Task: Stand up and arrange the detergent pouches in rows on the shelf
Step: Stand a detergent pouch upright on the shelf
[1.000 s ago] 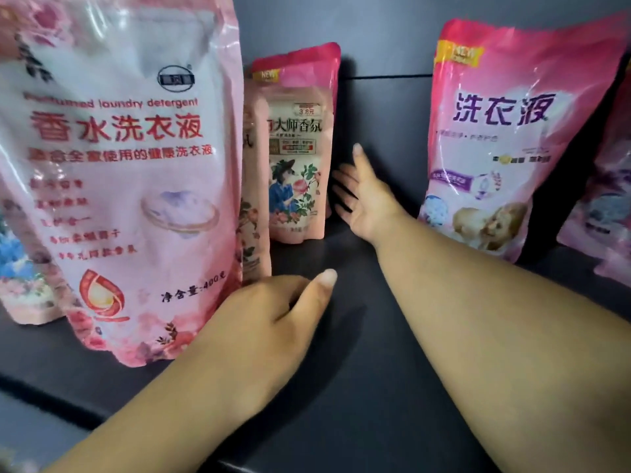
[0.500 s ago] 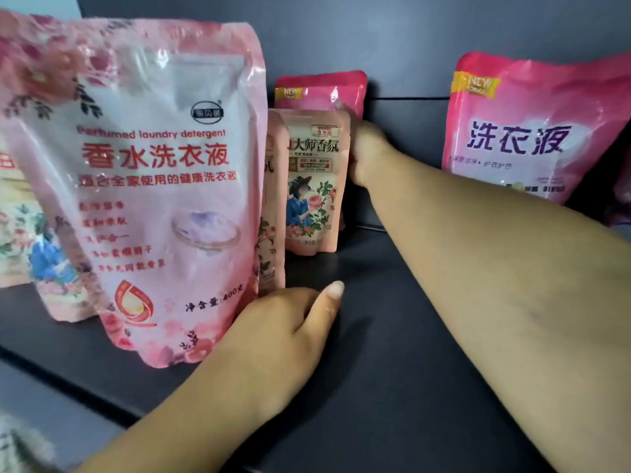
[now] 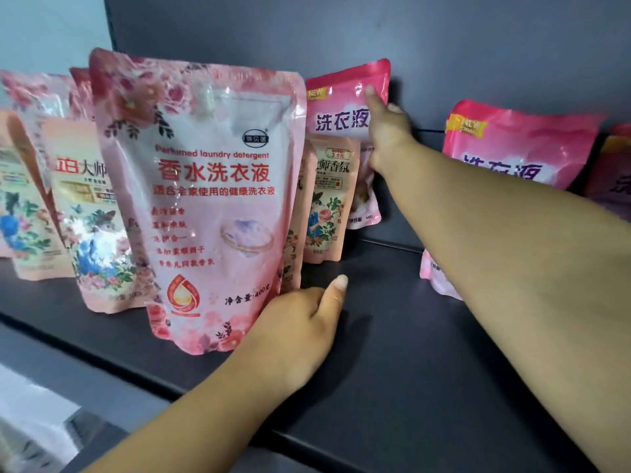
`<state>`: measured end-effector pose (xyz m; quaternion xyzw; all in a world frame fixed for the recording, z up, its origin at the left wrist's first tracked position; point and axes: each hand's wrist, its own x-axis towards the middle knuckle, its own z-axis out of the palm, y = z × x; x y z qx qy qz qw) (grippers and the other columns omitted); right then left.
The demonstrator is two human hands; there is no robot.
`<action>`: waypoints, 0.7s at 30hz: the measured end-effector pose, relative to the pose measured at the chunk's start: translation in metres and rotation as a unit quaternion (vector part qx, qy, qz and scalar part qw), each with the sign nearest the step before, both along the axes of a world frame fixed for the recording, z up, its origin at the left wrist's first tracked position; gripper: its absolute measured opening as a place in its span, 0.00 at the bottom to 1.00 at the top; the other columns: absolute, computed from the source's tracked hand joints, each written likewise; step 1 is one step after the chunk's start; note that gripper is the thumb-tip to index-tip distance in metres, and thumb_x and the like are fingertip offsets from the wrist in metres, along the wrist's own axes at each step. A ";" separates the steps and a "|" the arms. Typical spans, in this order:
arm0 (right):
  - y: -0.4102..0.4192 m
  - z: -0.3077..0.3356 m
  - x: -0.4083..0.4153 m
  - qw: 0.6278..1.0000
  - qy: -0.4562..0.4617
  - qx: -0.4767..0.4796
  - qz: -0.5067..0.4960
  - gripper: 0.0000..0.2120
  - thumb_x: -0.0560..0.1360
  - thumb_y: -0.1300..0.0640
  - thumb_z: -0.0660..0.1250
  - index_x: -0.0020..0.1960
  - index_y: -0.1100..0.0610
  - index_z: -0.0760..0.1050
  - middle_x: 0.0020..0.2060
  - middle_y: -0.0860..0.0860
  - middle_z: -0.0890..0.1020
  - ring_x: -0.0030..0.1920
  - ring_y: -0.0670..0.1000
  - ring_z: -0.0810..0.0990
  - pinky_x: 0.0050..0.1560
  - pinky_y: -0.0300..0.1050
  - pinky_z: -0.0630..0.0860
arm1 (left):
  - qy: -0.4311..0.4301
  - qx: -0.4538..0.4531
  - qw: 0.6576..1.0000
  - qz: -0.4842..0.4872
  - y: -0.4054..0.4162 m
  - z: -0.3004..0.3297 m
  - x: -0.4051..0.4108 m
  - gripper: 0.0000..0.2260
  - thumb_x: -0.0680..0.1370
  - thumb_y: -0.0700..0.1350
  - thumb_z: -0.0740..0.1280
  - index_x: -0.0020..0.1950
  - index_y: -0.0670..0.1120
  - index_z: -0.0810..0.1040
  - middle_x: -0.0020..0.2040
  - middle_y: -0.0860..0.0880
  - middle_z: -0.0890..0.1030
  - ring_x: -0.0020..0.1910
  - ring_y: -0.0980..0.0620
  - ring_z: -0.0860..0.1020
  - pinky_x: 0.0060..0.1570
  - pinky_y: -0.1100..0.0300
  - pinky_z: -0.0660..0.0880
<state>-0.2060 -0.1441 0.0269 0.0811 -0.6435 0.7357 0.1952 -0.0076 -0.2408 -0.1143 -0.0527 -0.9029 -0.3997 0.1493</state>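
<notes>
A large pale pink pouch (image 3: 211, 199) with red lettering stands upright near the front of the dark shelf (image 3: 392, 353). My left hand (image 3: 297, 332) rests against its lower right corner, fingers curled, thumb pointing up. Behind it stands a small peach floral pouch (image 3: 329, 199). At the back, my right hand (image 3: 386, 131) grips the right edge of a bright pink pouch (image 3: 341, 93) with purple lettering, which is lifted above the small peach pouch. Another bright pink pouch (image 3: 512, 145) stands to the right, partly hidden by my right forearm.
Several floral pouches (image 3: 78, 213) stand in a row at the left of the shelf. One more pouch (image 3: 611, 169) shows at the far right edge. The dark back wall (image 3: 375, 32) closes the shelf behind. Bare shelf surface lies between the two pouch groups.
My right hand went from open near the back wall to holding the rear bright pink pouch, which now rises above the small peach pouch. The view shifted right; my left hand stayed put.
</notes>
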 end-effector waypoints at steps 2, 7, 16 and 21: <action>0.005 0.018 0.008 0.999 0.020 -0.028 -0.009 0.11 0.77 0.47 0.63 0.40 0.54 0.71 0.39 0.52 0.80 0.46 0.55 0.79 0.55 0.55 0.77 | -0.017 0.029 0.999 -0.006 -0.002 0.002 0.001 0.26 0.78 0.59 0.50 0.50 0.43 0.80 0.50 0.47 0.82 0.54 0.50 0.76 0.49 0.62 0.67; 0.016 0.064 0.041 0.990 0.071 -0.123 0.004 0.13 0.76 0.50 0.64 0.38 0.57 0.70 0.33 0.53 0.78 0.38 0.55 0.79 0.50 0.60 0.79 | -0.055 0.253 0.964 -0.057 -0.003 0.010 -0.003 0.14 0.78 0.55 0.57 0.40 0.54 0.79 0.51 0.53 0.82 0.57 0.54 0.76 0.66 0.59 0.66; 0.046 0.110 0.148 0.966 0.151 -0.206 0.029 0.12 0.77 0.50 0.63 0.43 0.59 0.70 0.36 0.55 0.78 0.37 0.56 0.80 0.43 0.62 0.80 | 0.139 0.277 0.940 -0.142 0.015 0.113 0.006 0.12 0.78 0.58 0.54 0.52 0.56 0.75 0.47 0.63 0.75 0.56 0.61 0.72 0.56 0.66 0.65; 0.058 0.065 0.189 0.985 0.111 -0.131 -0.036 0.12 0.76 0.48 0.65 0.44 0.57 0.72 0.41 0.55 0.80 0.42 0.55 0.81 0.48 0.57 0.80 | 0.120 0.324 0.921 -0.178 0.042 0.119 0.010 0.12 0.76 0.58 0.60 0.53 0.53 0.72 0.42 0.61 0.75 0.33 0.72 0.77 0.28 0.77 0.69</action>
